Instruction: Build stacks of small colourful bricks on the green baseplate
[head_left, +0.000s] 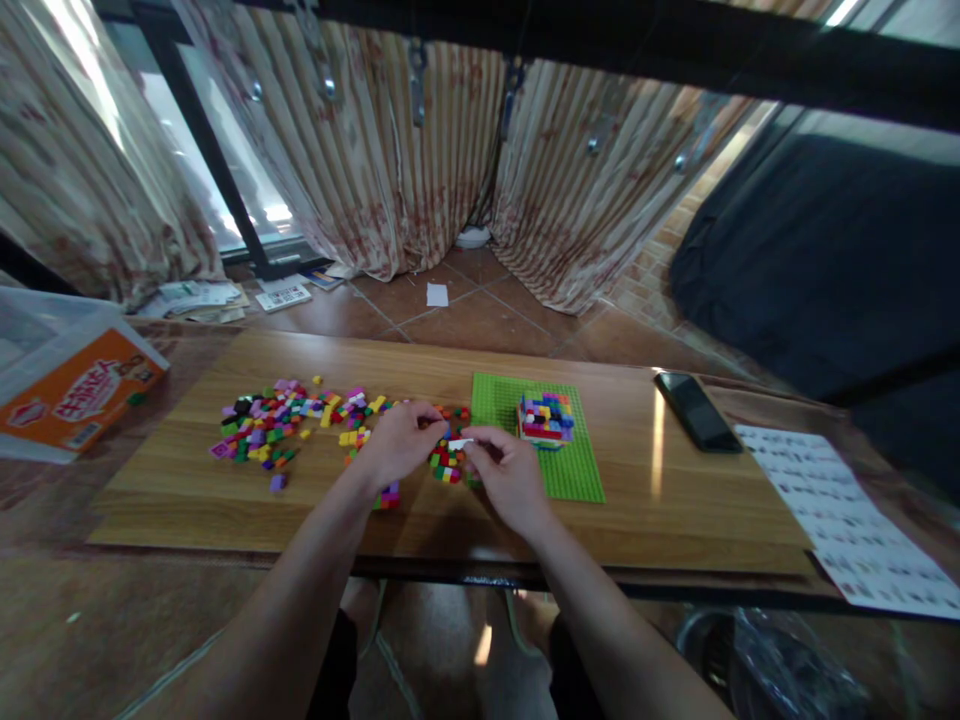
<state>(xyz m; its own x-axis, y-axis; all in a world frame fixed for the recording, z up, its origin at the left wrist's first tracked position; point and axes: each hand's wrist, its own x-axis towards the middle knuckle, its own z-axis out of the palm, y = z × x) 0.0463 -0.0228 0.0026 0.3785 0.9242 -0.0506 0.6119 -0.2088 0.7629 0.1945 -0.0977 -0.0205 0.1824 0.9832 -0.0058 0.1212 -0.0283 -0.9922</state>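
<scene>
Both hands meet over the middle of the wooden table, above loose toy bricks. My left hand (401,440) is closed in a pinch, with a small blue brick (445,430) showing at its fingertips. A thin white brick (459,443) sticks out from the pinched thumb and finger of my right hand (511,478). Red, green and white bricks (446,468) lie just under the fingers. To the right of my right hand is a green baseplate (577,480), bearing a multicoloured block build (545,420). My right hand partly covers the plate's left edge.
A loose pile of mixed bricks (274,420) spreads across the table's left side. A clear plastic box (75,385) with an orange label stands at far left. A black phone (697,410) and a printed sheet (862,520) lie to the right. Curtains (420,170) hang behind.
</scene>
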